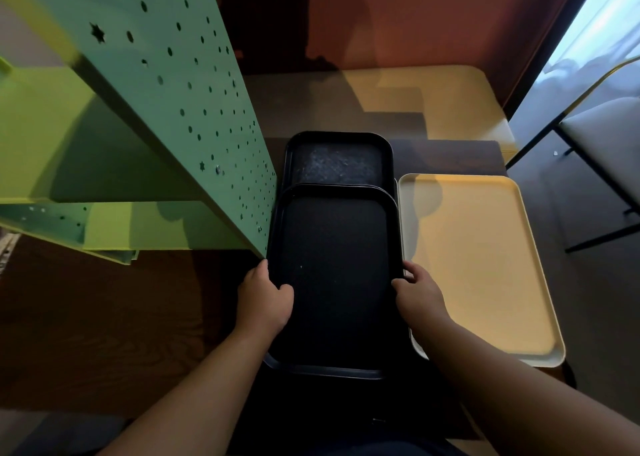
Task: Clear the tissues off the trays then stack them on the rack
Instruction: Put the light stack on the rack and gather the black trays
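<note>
Towering at the left, the green perforated rack (194, 109) is the biggest thing in view, its side panel running down to a corner just beside the tray in hand; a yellow-green shelf (45, 133) shows behind that panel, and that nearness suggests the shelf is where the trays are meant to go. The dark counter (104, 317) carries everything else. On its right lies a cream tray (485, 265), flat and bare of tissues, its left rim tucked partly under the black tray beside it, probably parked there to wait its turn. In the middle, the near black tray (334, 275) overlaps a second black tray (337, 159) farther off, whose speckled floor is also clear. No tissues show on any tray, so the clearing part looks done and stacking is the step in hand. The left hand (265, 298) clasps the near black tray's left rim, thumb over the edge; the right hand (417, 289) clasps the right rim the same way. A two-sided grip like this keeps a wide, shallow tray level for lifting.
</note>
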{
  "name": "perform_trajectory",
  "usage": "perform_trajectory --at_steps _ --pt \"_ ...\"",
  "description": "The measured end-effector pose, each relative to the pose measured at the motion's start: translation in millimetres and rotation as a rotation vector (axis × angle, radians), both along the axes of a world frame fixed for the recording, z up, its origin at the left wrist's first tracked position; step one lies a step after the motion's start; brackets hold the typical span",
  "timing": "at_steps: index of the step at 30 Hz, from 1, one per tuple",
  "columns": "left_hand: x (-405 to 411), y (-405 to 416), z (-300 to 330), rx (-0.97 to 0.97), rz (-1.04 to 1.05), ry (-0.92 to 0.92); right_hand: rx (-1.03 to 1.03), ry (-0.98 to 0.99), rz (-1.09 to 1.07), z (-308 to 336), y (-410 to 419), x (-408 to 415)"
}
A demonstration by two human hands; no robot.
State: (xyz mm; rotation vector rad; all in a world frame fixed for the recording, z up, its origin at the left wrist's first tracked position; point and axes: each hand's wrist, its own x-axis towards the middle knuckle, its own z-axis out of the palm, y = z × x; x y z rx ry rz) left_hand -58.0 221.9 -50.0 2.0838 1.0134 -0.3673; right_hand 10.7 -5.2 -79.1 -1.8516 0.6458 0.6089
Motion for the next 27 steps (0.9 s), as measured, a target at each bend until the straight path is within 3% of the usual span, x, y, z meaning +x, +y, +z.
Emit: perform_trajectory --at_steps 10,15,21,27 --pt "2 -8 -6 0.021 0.089 0.113 -0.085 0.053 0.085 -6 -2 7" --pt "10 -25 0 0.086 0.148 0.111 -0.076 -0.087 0.04 -4 -11 6" --pt "54 -39 9 0.105 0.09 0.009 -0.121 -0.203 0.016 -2 -13 53" --pt "120 -32 1 0.136 0.106 0.016 -0.09 -0.173 -0.033 -4 3 98"
